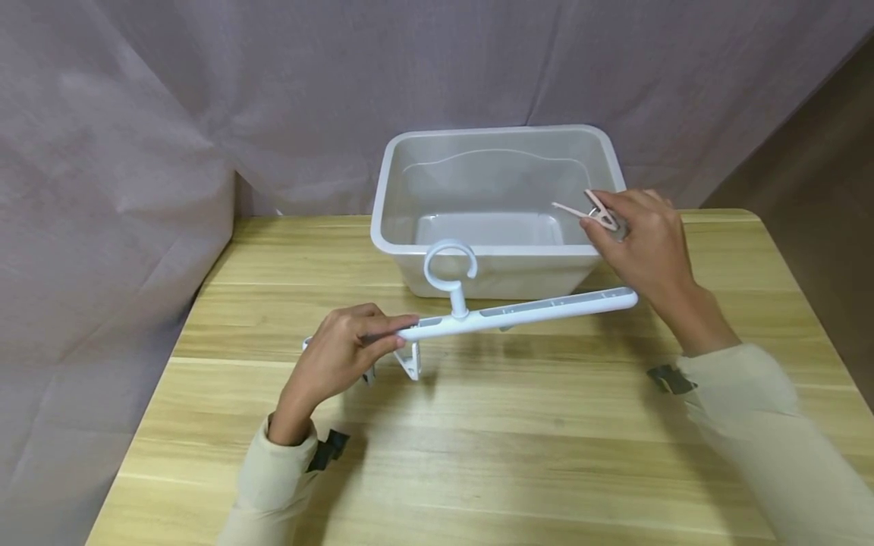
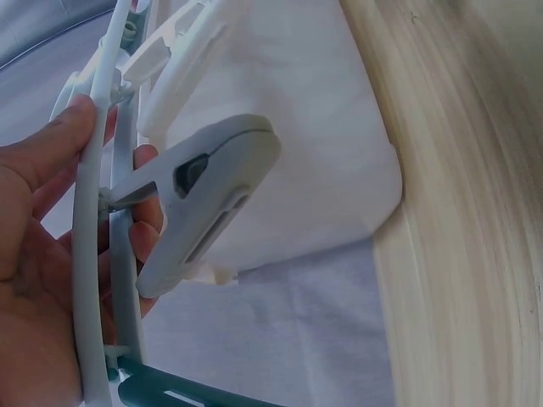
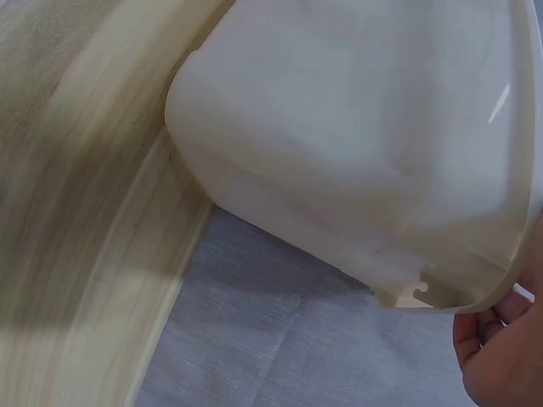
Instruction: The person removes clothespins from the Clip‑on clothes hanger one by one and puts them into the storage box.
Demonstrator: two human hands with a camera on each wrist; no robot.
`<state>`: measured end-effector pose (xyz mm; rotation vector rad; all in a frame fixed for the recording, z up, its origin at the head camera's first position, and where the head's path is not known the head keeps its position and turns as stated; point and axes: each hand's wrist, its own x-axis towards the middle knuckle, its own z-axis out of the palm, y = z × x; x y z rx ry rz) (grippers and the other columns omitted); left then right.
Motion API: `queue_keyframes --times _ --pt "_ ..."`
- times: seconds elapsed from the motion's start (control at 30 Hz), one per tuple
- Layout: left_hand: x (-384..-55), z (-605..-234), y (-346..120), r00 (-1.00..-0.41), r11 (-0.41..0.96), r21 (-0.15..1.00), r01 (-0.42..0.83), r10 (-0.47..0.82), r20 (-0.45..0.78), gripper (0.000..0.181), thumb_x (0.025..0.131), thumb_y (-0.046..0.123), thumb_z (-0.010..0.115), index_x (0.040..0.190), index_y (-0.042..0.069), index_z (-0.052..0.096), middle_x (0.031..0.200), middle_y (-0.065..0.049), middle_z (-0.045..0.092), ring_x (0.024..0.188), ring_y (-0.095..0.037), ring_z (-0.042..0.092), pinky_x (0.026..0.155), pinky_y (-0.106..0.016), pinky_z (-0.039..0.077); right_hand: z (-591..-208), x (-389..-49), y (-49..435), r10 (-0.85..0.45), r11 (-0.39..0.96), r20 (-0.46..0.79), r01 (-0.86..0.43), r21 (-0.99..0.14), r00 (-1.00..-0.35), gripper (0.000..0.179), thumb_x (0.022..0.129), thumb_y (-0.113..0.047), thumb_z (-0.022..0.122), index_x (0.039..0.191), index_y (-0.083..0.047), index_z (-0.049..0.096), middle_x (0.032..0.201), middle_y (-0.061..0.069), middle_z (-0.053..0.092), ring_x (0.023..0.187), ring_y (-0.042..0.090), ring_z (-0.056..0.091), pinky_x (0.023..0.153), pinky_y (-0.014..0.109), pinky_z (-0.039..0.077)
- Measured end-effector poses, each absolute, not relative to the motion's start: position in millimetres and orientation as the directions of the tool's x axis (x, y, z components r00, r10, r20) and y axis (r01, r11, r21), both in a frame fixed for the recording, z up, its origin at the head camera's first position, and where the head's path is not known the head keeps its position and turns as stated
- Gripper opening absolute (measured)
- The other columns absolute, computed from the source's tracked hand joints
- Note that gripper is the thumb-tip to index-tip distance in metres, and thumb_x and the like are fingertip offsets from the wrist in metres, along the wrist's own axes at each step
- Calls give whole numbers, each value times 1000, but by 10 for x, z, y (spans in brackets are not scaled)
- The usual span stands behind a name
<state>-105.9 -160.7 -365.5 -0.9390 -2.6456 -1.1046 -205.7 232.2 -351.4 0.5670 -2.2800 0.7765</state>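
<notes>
My left hand (image 1: 334,349) grips the left part of a white clip hanger (image 1: 546,309), its hook (image 1: 459,302) pointing up. In the left wrist view, thumb and fingers hold the slotted bar, from which a grey clip (image 2: 229,157), a white clip (image 2: 191,68) and a dark green clip (image 2: 187,388) hang. My right hand (image 1: 649,239) pinches a pale pink clothespin (image 1: 605,219) between thumb and fingers, over the right side of the bin. In the right wrist view the hand shows at the bin's rim, and the clothespin is hidden.
A light grey plastic bin (image 1: 492,250) stands at the back of the wooden table (image 1: 478,455), behind the hanger. Its visible floor is bare. A greyish curtain (image 1: 307,91) hangs behind the table and along its left side.
</notes>
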Motion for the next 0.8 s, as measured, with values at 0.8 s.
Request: queue_keyframes --times 0.8 --pt "-1049 -3647 -1616 -802 545 599 586 497 332 33 85 12 80 118 14 77 75 5 60 55 -6 43 47 -26 40 -3496 -2015 2326 -177 751 678 -543 -376 -713 43 82 -5 81 122 4 69 97 21 70 84 38 56 72 45 38"
